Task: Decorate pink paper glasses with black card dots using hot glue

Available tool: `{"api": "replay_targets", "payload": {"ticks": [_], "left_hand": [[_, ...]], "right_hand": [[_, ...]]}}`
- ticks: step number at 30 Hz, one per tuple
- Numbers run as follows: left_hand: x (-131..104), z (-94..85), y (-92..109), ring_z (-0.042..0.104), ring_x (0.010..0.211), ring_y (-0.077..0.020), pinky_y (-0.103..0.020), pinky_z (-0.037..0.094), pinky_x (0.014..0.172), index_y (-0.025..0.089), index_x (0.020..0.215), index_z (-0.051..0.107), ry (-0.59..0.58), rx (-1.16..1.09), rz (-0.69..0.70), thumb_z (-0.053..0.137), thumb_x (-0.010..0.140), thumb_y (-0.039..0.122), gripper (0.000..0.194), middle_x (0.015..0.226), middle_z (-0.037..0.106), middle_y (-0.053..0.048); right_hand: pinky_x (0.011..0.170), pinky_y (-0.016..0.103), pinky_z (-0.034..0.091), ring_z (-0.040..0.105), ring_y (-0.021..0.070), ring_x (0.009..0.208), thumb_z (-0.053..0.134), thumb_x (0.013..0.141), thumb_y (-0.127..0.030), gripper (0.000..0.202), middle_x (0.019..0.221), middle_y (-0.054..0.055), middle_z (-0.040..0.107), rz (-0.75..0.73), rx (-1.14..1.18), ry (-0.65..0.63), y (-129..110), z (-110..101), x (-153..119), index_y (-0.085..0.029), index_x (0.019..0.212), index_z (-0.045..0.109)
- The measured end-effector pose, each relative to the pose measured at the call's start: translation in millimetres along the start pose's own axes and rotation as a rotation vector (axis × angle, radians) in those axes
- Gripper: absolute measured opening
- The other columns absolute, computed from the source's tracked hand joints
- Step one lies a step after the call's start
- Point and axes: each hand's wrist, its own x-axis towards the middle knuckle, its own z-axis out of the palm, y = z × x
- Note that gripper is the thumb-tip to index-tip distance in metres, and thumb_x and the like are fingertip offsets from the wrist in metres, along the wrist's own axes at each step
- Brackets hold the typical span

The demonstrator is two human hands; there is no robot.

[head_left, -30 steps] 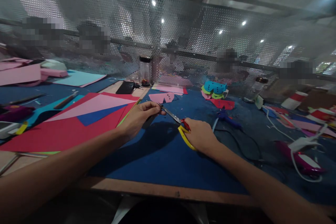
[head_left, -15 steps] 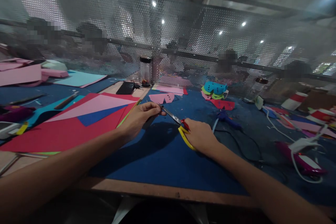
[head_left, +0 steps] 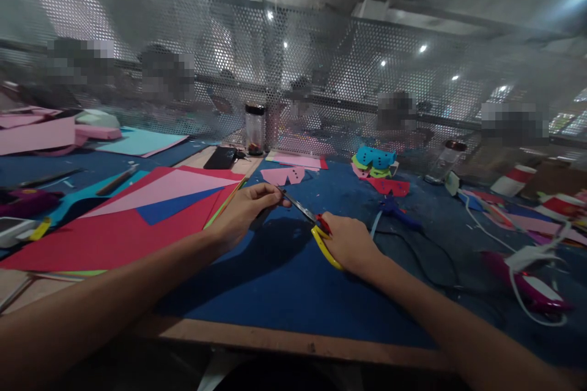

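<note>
My right hand (head_left: 351, 241) grips scissors (head_left: 301, 209) with yellow and red handles, their blades pointing up and left. Thumb and fingers of my left hand (head_left: 250, 208) are pinched together at the blade tips; a small dark piece seems to be between them, too small to name. Both hands hover over the blue table surface (head_left: 275, 299). Just beyond lies a pink paper cutout (head_left: 284, 176) with notches and dark dots. To its right sit a red cutout (head_left: 389, 187) and a blue dotted cutout (head_left: 375, 156) on top of green and pink ones.
Red sheets (head_left: 114, 244), with pink and blue paper on top, lie left. A black phone (head_left: 220, 157) and a lidded jar (head_left: 255, 129) stand before the perforated metal screen (head_left: 321, 43). Rightward are a blue glue gun (head_left: 403, 215), cables, a purple tool (head_left: 545, 294) and paper cups (head_left: 514, 179).
The view has tipped slightly, so the scene sits a little lower. Both hands keep nearly the same pose, with the scissor tips still at the left fingers.
</note>
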Motion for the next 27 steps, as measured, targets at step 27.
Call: {"api": "replay_targets", "payload": {"ticks": [27], "left_hand": [[-5.6, 4.6, 5.6, 0.050, 0.058, -0.0097, -0.022, 0.030, 0.048, 0.019, 0.088, 0.068, 0.011, -0.002, -0.008, 0.074, 0.083, 0.037, 0.020, 0.083, 0.073, -0.002]], "right_hand": [[0.067, 0.028, 0.038, 0.072, 0.0244, 0.094, 0.045, 0.100, -0.041, 0.026, 0.098, 0.008, 0.075, -0.005, 0.007, 0.003, 1.7, 1.5, 0.4, -0.021, 0.105, 0.060]]}}
